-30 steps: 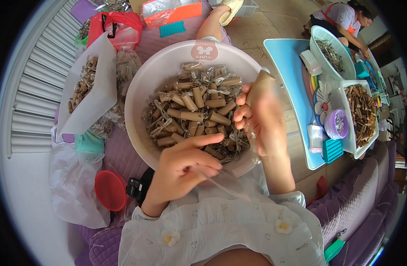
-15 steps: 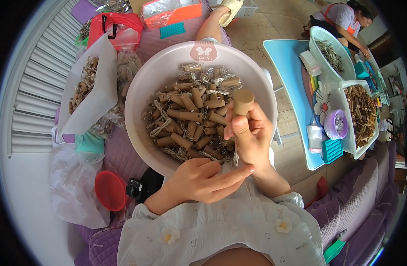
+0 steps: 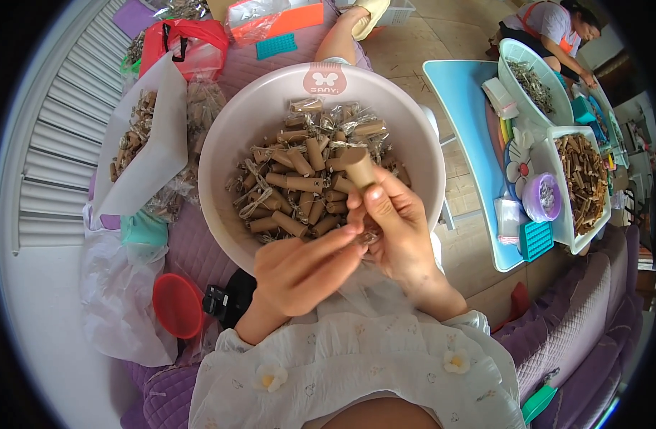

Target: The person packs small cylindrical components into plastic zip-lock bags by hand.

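Your right hand (image 3: 398,227) is closed around the lower end of a brown cylinder (image 3: 358,166), thumb along its side, the broad flat end tilted up over the basin (image 3: 228,136). Your left hand (image 3: 301,268) has its fingers half bent, their tips meeting the right hand's beside a small clear piece (image 3: 371,237); I cannot tell whether they pinch it.

The cylinder looks light, stiff and dry, so it should grip well; hold it by its side with modest pressure, since it may dent if hollow. The clear piece looks thin and slippery.

Below, the basin holds a pile of similar cylinders (image 3: 306,184) among string bundles (image 3: 249,213) and clear film (image 3: 348,113), which could snag your fingers. Your left hand covers part of the near rim.

Farther left sit a red bowl (image 3: 178,306) and a tilted white tray (image 3: 169,143). Right of the basin, the blue table (image 3: 453,86) carries a purple tub (image 3: 534,201); beyond it, a co-worker (image 3: 553,32) bends forward.
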Action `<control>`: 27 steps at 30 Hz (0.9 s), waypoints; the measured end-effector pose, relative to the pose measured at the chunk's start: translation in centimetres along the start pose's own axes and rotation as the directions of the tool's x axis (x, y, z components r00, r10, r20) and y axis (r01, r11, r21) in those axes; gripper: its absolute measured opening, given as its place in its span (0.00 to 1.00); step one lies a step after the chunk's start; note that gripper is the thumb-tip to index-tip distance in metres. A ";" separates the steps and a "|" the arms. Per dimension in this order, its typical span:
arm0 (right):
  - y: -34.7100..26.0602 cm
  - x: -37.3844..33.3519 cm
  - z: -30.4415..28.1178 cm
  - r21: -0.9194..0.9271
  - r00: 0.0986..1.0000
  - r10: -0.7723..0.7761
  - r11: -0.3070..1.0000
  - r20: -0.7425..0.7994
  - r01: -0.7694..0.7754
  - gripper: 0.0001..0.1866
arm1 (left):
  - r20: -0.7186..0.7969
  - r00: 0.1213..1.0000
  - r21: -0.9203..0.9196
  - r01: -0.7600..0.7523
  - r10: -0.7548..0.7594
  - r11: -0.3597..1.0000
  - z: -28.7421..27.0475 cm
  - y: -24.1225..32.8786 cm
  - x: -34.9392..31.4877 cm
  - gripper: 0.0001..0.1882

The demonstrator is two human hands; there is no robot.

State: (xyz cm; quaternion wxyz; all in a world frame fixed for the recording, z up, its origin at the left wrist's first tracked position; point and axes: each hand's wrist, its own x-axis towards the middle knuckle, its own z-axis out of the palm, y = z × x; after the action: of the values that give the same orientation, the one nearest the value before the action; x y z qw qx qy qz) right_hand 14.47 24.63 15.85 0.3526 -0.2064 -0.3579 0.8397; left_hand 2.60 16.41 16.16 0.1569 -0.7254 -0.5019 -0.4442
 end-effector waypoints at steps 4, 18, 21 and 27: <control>-0.8 -0.8 0.1 -0.305 0.986 0.078 0.952 0.146 -0.030 0.21 | -0.139 0.973 -0.036 0.179 -0.182 0.983 -0.3 -0.5 -0.3 0.12; -0.9 -0.9 -2.3 -0.262 0.965 -0.262 0.932 -0.004 0.252 0.16 | 0.215 0.610 -0.517 0.734 -0.763 0.441 -2.0 -0.2 -0.2 0.06; -2.5 -1.4 -2.6 -0.180 0.880 -0.476 0.865 0.004 0.468 0.17 | 0.222 0.548 -0.573 0.743 -0.807 0.347 -2.0 -0.1 0.1 0.08; -3.4 -3.5 -1.2 -0.326 0.802 -0.581 0.738 0.138 0.591 0.16 | 0.336 0.553 -0.494 0.793 -0.763 0.357 -2.5 0.0 0.2 0.12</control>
State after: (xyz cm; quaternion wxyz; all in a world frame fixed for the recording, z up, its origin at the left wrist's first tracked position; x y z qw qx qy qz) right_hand 19.00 24.22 17.94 0.5507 -0.1318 -0.5537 0.6106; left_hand 1.37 14.86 17.76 -0.3205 -0.4200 -0.6202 -0.5798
